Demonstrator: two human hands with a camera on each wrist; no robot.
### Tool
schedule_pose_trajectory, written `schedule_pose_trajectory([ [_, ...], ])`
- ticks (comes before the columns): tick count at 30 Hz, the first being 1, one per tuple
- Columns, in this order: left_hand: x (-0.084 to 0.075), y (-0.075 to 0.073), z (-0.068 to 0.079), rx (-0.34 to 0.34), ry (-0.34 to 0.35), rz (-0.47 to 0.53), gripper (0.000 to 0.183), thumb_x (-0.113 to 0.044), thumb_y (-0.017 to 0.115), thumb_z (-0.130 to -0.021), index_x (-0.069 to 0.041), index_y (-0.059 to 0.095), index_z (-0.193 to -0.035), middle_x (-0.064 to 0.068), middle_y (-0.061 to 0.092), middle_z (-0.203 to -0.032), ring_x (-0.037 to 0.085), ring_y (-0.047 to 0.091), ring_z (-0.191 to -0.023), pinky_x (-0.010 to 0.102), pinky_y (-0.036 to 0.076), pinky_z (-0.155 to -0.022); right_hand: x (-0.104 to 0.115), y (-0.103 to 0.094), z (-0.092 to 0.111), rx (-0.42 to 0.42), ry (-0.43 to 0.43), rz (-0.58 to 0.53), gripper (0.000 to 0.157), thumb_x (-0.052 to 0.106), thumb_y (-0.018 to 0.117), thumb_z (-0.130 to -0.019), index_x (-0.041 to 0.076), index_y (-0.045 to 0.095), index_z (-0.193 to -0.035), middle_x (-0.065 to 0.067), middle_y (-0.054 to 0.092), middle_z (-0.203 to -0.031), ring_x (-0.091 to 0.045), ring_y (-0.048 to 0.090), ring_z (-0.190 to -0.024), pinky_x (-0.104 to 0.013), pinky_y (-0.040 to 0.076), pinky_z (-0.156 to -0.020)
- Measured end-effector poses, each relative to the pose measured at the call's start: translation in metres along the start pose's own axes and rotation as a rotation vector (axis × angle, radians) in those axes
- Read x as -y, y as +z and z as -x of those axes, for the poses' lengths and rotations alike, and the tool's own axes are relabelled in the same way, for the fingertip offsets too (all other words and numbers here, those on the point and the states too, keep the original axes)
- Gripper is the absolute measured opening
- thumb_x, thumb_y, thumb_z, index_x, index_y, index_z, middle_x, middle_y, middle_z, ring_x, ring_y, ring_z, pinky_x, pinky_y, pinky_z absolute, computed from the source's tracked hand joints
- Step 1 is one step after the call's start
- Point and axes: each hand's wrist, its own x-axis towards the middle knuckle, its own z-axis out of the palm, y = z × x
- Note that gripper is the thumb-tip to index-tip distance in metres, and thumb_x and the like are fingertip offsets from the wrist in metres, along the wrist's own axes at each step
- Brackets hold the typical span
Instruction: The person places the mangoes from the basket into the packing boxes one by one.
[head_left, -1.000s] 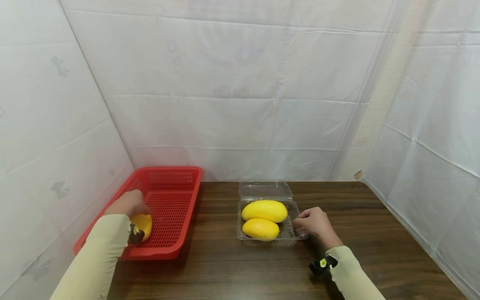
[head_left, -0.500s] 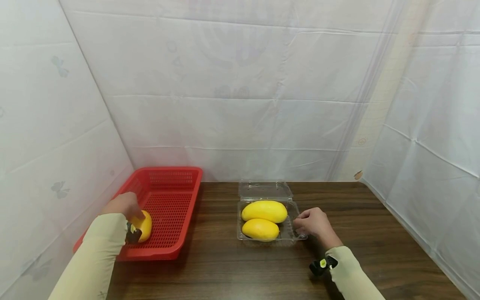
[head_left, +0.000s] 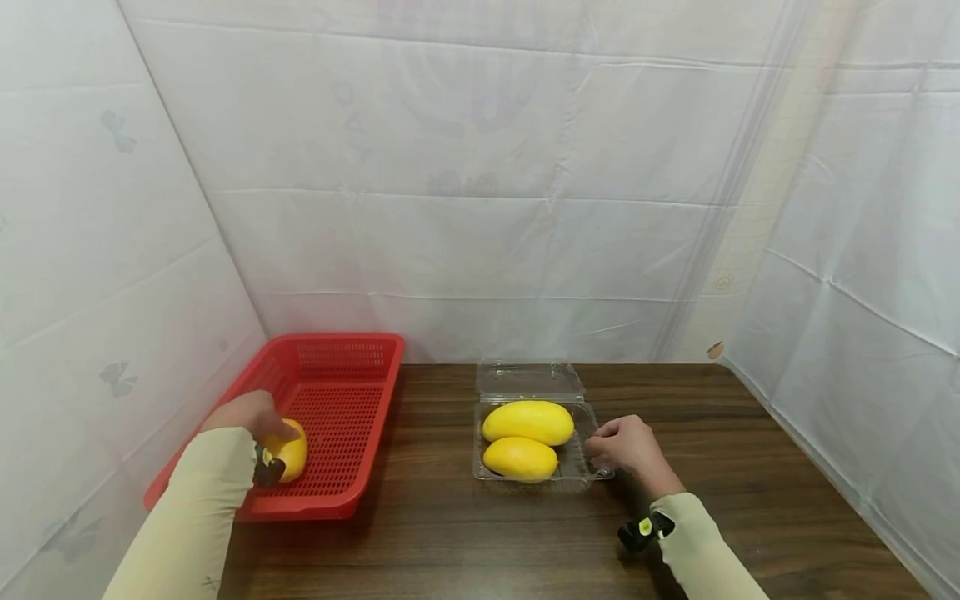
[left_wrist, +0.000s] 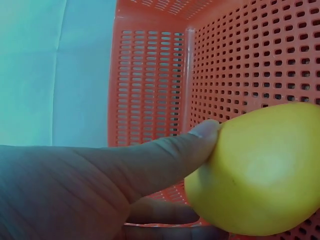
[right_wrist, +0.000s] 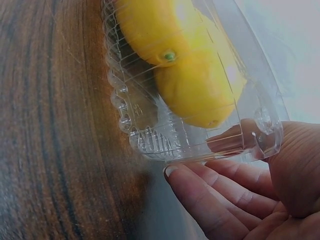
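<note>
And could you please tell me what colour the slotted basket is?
The basket is red, which shows best in the head view.

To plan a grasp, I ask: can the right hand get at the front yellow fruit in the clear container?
Probably yes: the right hand touches the clear container, whose open lid leaves the front yellow fruit uncovered.

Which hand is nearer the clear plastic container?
Right. The right hand grips the right edge of the clear plastic container; the left hand is well to its left, in the red basket.
</note>
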Motion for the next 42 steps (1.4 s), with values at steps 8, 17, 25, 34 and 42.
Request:
schedule_pose_trajectory([
  [8,-0.001,0.006,-0.009,-0.011,0.089,-0.194,0.046,-0.053,0.077,-0.067,-0.009,0.062,-0.073,0.007,0.055,-0.071,0.022,0.05,-0.067,0.032,0.042,-0.055,0.001,0.0,0.001,-0.002,0.005,0.004,0.014,0.015,0.073,-0.078,0.003,0.073,-0.084,-0.007,0.068,-0.074,-0.016,0.066,-0.061,-0.032,0.056,-0.058],
  [17,-0.004,0.016,-0.011,-0.011,0.098,-0.162,0.042,-0.051,0.073,-0.073,-0.011,0.063,-0.067,0.003,0.053,-0.063,0.018,0.049,-0.062,0.03,0.04,-0.054,0.001,0.0,0.001,-0.004,0.004,0.01,0.013,0.015,0.073,-0.078,0.003,0.072,-0.084,-0.007,0.069,-0.074,-0.016,0.067,-0.061,-0.032,0.056,-0.057],
  [25,-0.012,0.016,-0.003,-0.024,0.133,-0.144,0.038,-0.045,0.071,-0.076,-0.008,0.062,-0.073,0.006,0.056,-0.069,0.021,0.051,-0.066,0.03,0.041,-0.056,0.001,0.0,0.002,-0.003,0.013,-0.005,0.014,0.014,0.072,-0.078,0.002,0.072,-0.085,-0.008,0.069,-0.074,-0.017,0.067,-0.061,-0.033,0.056,-0.058],
  [34,-0.016,0.012,-0.007,-0.009,0.162,-0.128,0.03,-0.033,0.073,-0.075,-0.005,0.062,-0.077,0.008,0.056,-0.071,0.022,0.05,-0.068,0.031,0.041,-0.058,0.0,0.0,0.002,0.001,0.016,-0.012,0.013,0.014,0.072,-0.078,0.002,0.072,-0.084,-0.008,0.069,-0.074,-0.017,0.067,-0.062,-0.033,0.056,-0.058],
  [42,-0.015,0.014,-0.008,-0.004,0.154,-0.117,0.031,-0.034,0.073,-0.075,-0.005,0.063,-0.081,0.009,0.055,-0.076,0.022,0.05,-0.073,0.031,0.04,-0.06,0.001,0.0,0.0,0.01,0.016,-0.017,0.013,0.014,0.072,-0.079,0.002,0.072,-0.083,-0.008,0.069,-0.074,-0.018,0.067,-0.062,-0.033,0.056,-0.058],
])
